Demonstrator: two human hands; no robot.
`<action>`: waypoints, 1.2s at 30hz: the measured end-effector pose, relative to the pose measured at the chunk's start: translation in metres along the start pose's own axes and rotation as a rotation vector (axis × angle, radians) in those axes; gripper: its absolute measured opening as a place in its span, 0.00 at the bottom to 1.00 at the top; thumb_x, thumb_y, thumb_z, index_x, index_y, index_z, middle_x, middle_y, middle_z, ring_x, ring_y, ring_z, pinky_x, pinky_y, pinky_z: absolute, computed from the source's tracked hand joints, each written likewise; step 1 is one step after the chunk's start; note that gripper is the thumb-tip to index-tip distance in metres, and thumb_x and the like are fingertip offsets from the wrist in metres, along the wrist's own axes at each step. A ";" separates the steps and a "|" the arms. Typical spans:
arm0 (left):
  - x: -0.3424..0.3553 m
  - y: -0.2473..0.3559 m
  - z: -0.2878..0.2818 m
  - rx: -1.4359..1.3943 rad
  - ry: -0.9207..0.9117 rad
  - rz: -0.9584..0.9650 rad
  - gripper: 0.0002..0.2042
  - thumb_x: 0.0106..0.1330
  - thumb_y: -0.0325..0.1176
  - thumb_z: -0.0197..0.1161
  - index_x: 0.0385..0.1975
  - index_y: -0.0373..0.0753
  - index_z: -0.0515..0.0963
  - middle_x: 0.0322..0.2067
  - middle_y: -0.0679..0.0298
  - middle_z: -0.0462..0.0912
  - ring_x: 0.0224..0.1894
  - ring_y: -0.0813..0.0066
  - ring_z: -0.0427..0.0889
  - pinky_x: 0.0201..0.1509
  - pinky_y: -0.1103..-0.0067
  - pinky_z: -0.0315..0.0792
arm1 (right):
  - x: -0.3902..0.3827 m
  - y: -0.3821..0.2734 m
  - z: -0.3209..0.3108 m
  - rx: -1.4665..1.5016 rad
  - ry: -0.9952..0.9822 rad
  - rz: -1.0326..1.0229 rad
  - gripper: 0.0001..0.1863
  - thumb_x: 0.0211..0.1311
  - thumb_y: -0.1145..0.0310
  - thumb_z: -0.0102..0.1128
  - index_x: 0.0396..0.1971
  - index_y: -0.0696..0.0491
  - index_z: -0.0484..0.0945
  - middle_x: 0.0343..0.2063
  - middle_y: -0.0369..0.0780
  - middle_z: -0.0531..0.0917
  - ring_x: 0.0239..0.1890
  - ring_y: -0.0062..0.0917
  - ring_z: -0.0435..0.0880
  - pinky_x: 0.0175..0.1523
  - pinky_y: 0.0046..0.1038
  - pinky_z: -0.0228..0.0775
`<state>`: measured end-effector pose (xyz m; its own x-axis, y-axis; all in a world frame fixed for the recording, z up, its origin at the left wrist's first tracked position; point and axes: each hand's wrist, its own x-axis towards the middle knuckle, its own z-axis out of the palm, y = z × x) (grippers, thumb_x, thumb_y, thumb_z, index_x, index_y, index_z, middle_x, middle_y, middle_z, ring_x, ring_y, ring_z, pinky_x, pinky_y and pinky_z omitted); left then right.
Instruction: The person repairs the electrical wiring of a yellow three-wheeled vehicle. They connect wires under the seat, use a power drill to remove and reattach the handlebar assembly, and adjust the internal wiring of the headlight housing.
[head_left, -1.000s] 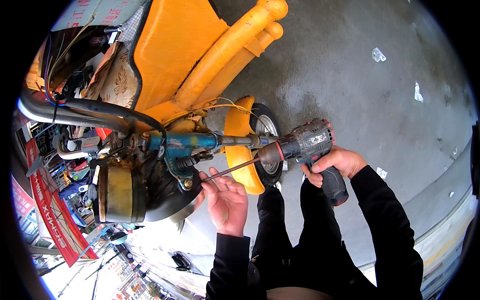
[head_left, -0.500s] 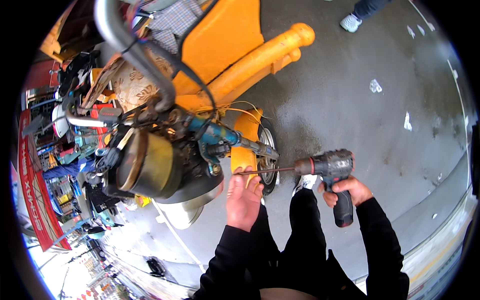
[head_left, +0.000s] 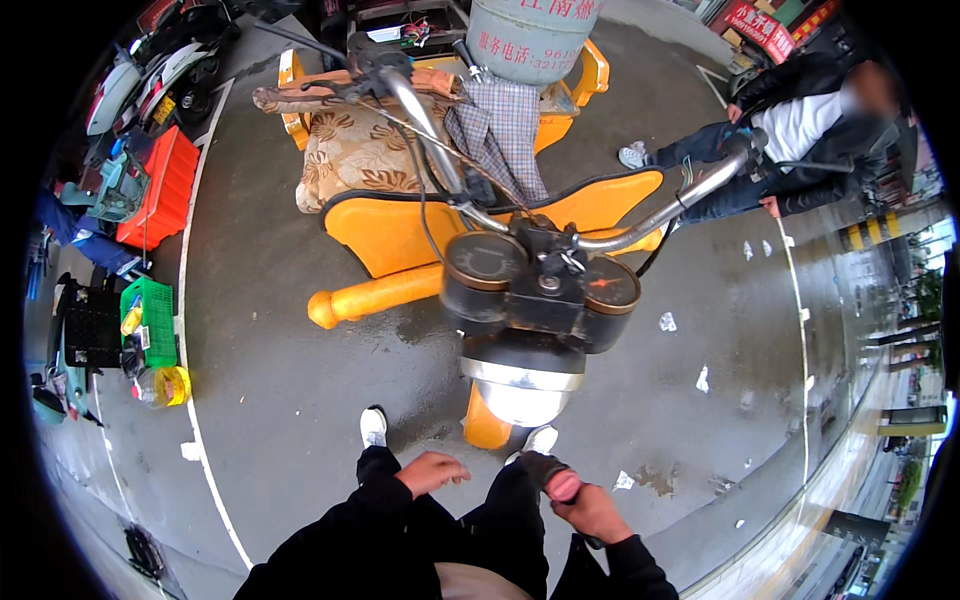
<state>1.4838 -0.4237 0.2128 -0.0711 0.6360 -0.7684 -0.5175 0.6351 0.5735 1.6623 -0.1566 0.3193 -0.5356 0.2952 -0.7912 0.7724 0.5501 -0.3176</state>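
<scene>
- A dark power drill [head_left: 547,470] with a reddish end sits low in the view, below a vehicle's round headlight [head_left: 525,395] and beside a trouser leg; its bit cannot be made out.
- The person's right hand [head_left: 595,515] is clamped around the drill, fingers wrapped on its grip.
- The left hand [head_left: 433,473] hangs well apart from the tool, over the dark clothing, its fingers loosely bent and unclenched.
- White shoes [head_left: 373,427] stand on damp grey pavement [head_left: 290,370] on either side of a yellow front fender [head_left: 487,422].
- Above the headlight, two round gauges [head_left: 485,262] flank a black panel, with chrome handlebars [head_left: 640,225] spreading to both sides.
- Behind them rise an orange-yellow front shield [head_left: 385,235], a patterned cushion [head_left: 360,150], a checked cloth [head_left: 500,125] and a grey-green cylinder [head_left: 535,40].
- At right, a bystander [head_left: 810,125] in a dark jacket and jeans stands near the handlebar's end.
- At left, an orange crate [head_left: 165,195], a green basket [head_left: 148,315] and a bottle of yellow liquid [head_left: 163,387] line a white ground stripe, parked scooters [head_left: 180,80] beyond.
</scene>
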 end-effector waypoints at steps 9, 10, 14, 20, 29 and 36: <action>-0.096 -0.019 -0.073 -0.863 0.254 0.280 0.17 0.66 0.40 0.61 0.48 0.36 0.77 0.43 0.62 0.80 0.48 0.71 0.78 0.52 0.74 0.71 | 0.019 -0.277 0.177 -0.033 0.317 -0.348 0.36 0.53 0.61 0.64 0.59 0.65 0.65 0.44 0.59 0.79 0.47 0.51 0.79 0.53 0.42 0.71; -0.093 -0.034 -0.099 -0.837 0.280 0.253 0.14 0.66 0.39 0.60 0.46 0.37 0.77 0.41 0.62 0.80 0.46 0.71 0.78 0.51 0.72 0.72 | 0.009 -0.297 0.179 -0.002 0.280 -0.402 0.36 0.54 0.60 0.65 0.60 0.64 0.65 0.45 0.59 0.78 0.48 0.49 0.80 0.55 0.41 0.70; -0.107 -0.043 -0.160 -1.020 0.048 0.183 0.15 0.60 0.34 0.58 0.45 0.34 0.77 0.31 0.65 0.79 0.32 0.73 0.78 0.41 0.75 0.73 | 0.031 -0.275 0.170 0.652 0.010 -0.235 0.27 0.67 0.61 0.57 0.60 0.61 0.66 0.51 0.47 0.79 0.50 0.36 0.80 0.56 0.31 0.71; -0.123 -0.025 -0.195 -0.937 -0.247 0.205 0.21 0.54 0.32 0.61 0.47 0.27 0.76 0.27 0.65 0.77 0.29 0.76 0.76 0.39 0.79 0.73 | 0.099 -0.262 0.086 1.696 -0.111 -0.126 0.21 0.71 0.63 0.46 0.59 0.57 0.65 0.56 0.47 0.74 0.55 0.37 0.75 0.59 0.37 0.67; -0.024 -0.008 -0.233 -0.175 0.205 -0.059 0.27 0.55 0.52 0.70 0.48 0.38 0.80 0.41 0.61 0.83 0.44 0.71 0.79 0.48 0.75 0.69 | 0.167 -0.255 0.071 1.562 0.119 -0.095 0.18 0.77 0.62 0.38 0.53 0.60 0.67 0.54 0.48 0.74 0.59 0.39 0.73 0.66 0.39 0.64; 0.006 0.005 -0.244 0.000 0.105 -0.100 0.32 0.53 0.60 0.67 0.49 0.39 0.80 0.46 0.58 0.83 0.50 0.63 0.80 0.53 0.74 0.69 | 0.177 -0.263 0.071 1.617 0.366 0.002 0.17 0.78 0.62 0.36 0.51 0.59 0.67 0.53 0.50 0.73 0.58 0.40 0.72 0.66 0.42 0.63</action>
<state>1.2728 -0.5232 0.1419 -0.1079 0.5206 -0.8469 -0.5262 0.6929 0.4930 1.3885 -0.3046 0.2252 -0.4000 0.5797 -0.7099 0.1809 -0.7094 -0.6812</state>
